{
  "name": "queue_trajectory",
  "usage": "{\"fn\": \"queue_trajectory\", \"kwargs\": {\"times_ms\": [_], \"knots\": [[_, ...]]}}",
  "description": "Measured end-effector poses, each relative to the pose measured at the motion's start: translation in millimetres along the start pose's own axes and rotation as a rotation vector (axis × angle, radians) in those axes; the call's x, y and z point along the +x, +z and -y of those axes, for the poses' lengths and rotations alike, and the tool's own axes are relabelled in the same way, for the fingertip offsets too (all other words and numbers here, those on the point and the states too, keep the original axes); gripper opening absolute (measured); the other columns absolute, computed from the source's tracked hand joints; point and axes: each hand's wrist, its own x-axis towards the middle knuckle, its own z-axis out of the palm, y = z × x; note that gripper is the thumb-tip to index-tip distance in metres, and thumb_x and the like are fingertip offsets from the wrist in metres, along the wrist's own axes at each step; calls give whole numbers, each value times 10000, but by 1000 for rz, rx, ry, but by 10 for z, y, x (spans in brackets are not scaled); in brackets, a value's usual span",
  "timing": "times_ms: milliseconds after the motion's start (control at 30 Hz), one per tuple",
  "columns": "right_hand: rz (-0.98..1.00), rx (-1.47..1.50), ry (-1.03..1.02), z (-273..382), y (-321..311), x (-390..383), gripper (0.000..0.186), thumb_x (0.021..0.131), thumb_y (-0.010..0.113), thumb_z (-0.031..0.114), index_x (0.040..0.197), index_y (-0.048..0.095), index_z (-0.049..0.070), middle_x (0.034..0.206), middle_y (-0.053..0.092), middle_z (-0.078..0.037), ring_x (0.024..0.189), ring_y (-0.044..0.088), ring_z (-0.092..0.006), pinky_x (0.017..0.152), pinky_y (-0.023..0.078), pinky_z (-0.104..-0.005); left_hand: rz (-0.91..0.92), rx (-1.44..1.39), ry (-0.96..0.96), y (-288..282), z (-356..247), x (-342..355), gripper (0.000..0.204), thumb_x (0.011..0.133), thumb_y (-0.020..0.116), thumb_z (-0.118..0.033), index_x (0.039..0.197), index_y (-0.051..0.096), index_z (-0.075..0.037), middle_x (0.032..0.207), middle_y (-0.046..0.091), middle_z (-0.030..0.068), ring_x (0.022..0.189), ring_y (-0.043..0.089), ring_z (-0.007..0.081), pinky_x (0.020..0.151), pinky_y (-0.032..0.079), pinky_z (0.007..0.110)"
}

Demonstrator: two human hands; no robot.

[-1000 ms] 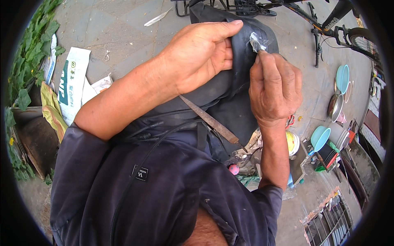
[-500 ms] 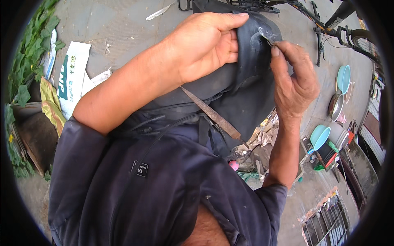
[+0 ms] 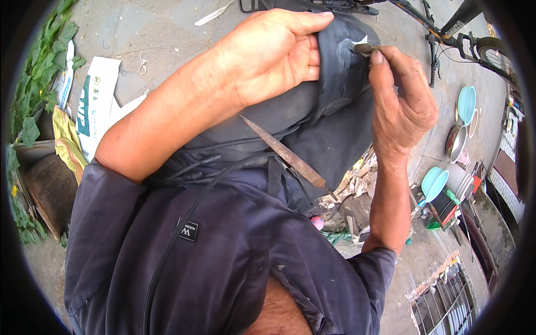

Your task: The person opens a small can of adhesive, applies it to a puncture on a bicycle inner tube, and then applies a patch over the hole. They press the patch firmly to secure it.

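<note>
My left hand (image 3: pixel 273 61) lies palm up with fingers curled against a black rubber tube (image 3: pixel 338 81), holding it. My right hand (image 3: pixel 402 103) pinches a small dark flat piece (image 3: pixel 363 49) between thumb and index finger, its tip on the tube at a pale, glossy patch (image 3: pixel 352 42). Dark fabric (image 3: pixel 332 142) covers my lap beneath the tube. A rusty metal file (image 3: pixel 285 153) lies diagonally there, below my left wrist, with thin black cables (image 3: pixel 206 162) alongside.
A bicycle (image 3: pixel 446 36) is at the upper right. Blue basins (image 3: pixel 466 106), metal pans (image 3: pixel 458 142) and assorted tools stand along the right. Printed sacks (image 3: pixel 100 100), a yellow bag (image 3: pixel 70 139) and leafy plants (image 3: pixel 39 89) line the left. A metal grate (image 3: pixel 444 290) is at the lower right.
My right hand has moved right and upward and turned to show its thumb side, still pinching at the patch. My left hand has shifted slightly upward with the tube.
</note>
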Motion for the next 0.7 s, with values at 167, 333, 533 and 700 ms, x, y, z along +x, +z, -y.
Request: {"fn": "queue_trajectory", "kwargs": {"times_ms": [167,333,533,700], "knots": [[-147,128,108,-27,33,28,114,864,723,-12,978,723,-19,892,711,-46,776,649,-89,683,525,-228,-99,29,0,103,5,-16,345,1039,478,-251,1212,600,20,1166,687,124,1061,669,218,998,494,383],[-174,-230,-492,-84,20,174,257,699,776,-60,929,731,46,815,685,-73,683,638,-212,638,525,-278,-54,2,15,67,4,-22,339,1035,486,-241,1211,598,26,1158,689,129,1061,668,223,999,495,390],[-22,-299,-674,-151,-20,96,264,712,782,-89,948,727,15,840,691,-90,721,656,-220,649,543,-303,-187,70,31,158,5,-33,314,1035,486,-225,1185,605,24,1143,692,130,1035,675,212,972,511,374],[22,-294,-688,-161,-26,53,285,701,783,-95,959,720,10,853,688,-93,743,659,-233,655,549,-314,-74,6,22,43,13,-1,307,1036,487,-222,1173,608,23,1140,693,135,1025,678,206,946,524,360]]}}
